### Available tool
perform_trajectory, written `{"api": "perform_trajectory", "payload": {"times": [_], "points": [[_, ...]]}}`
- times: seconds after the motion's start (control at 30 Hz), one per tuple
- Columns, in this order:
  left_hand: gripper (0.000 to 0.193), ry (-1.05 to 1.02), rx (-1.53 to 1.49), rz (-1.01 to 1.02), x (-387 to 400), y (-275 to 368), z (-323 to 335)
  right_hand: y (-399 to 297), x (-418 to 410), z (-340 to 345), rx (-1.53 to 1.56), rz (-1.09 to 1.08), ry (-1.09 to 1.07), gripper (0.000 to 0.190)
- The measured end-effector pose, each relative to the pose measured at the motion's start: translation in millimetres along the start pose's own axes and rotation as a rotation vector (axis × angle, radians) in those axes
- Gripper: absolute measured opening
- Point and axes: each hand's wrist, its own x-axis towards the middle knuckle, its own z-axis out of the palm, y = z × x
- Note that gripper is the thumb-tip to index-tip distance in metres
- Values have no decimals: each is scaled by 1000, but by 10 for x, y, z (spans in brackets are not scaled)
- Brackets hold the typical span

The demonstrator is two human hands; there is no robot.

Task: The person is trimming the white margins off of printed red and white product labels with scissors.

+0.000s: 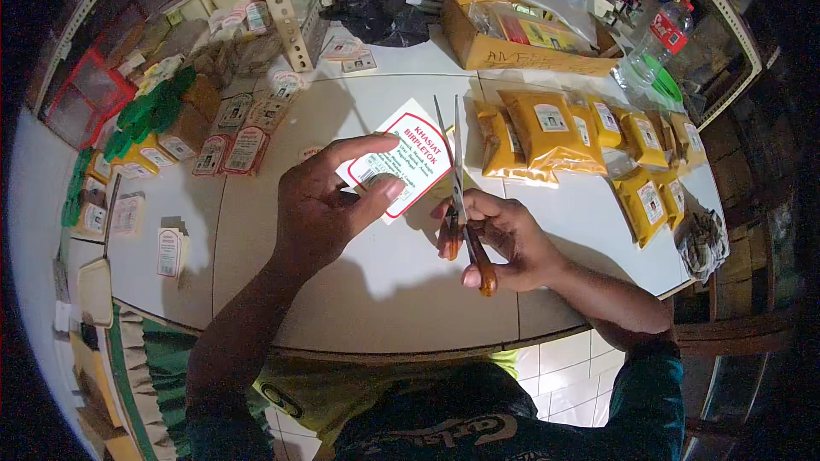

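Between the thumb and fingers of my left hand (pixel 327 198) is a printed paper label (pixel 419 153) with a red border and an arched top. White paper still surrounds parts of the border. My right hand (pixel 506 237) holds a pair of scissors (pixel 457 195) by orange-brown handles, thumb through one loop. The blades point away from me and stand parted. One blade lies along the label's right edge; whether paper sits between the blades I cannot tell. Below both hands is the white tabletop (pixel 365 314). Something yellow, partly hidden, lies behind the scissors.
Bags of yellow-orange powder (pixel 544 128) with labels lie at the right. A label stack (pixel 170 253) and more labels (pixel 246 147) are on the left. At the back are a black plastic bag (pixel 387 9), a cardboard box (pixel 525 57), a plastic bottle (pixel 660 45) and a perforated metal post (pixel 282 13).
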Motion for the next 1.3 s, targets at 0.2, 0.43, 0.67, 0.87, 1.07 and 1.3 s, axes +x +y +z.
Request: {"api": "perform_trajectory", "payload": {"times": [0.2, 0.43, 0.67, 0.87, 1.07, 1.3], "points": [[35, 24, -63, -36, -1, 6, 29, 5, 8, -12, -32, -25, -16, 49], [35, 11, -18, -61, -8, 14, 19, 16, 14, 13, 8, -39, 3, 47], [35, 9, -96, -72, -12, 4, 21, -18, 13, 15, -42, 12, -4, 51], [36, 19, -99, -28, -2, -22, 13, -14, 20, 4, -78, 12, -27, 51], [36, -30, -107, -80, 5, -28, -16, 7, 17, 8, -13, 4, -7, 54], [35, -56, -51, -95, 33, -26, -81, -30, 3, -9, 0, 46, -10, 48]]}}
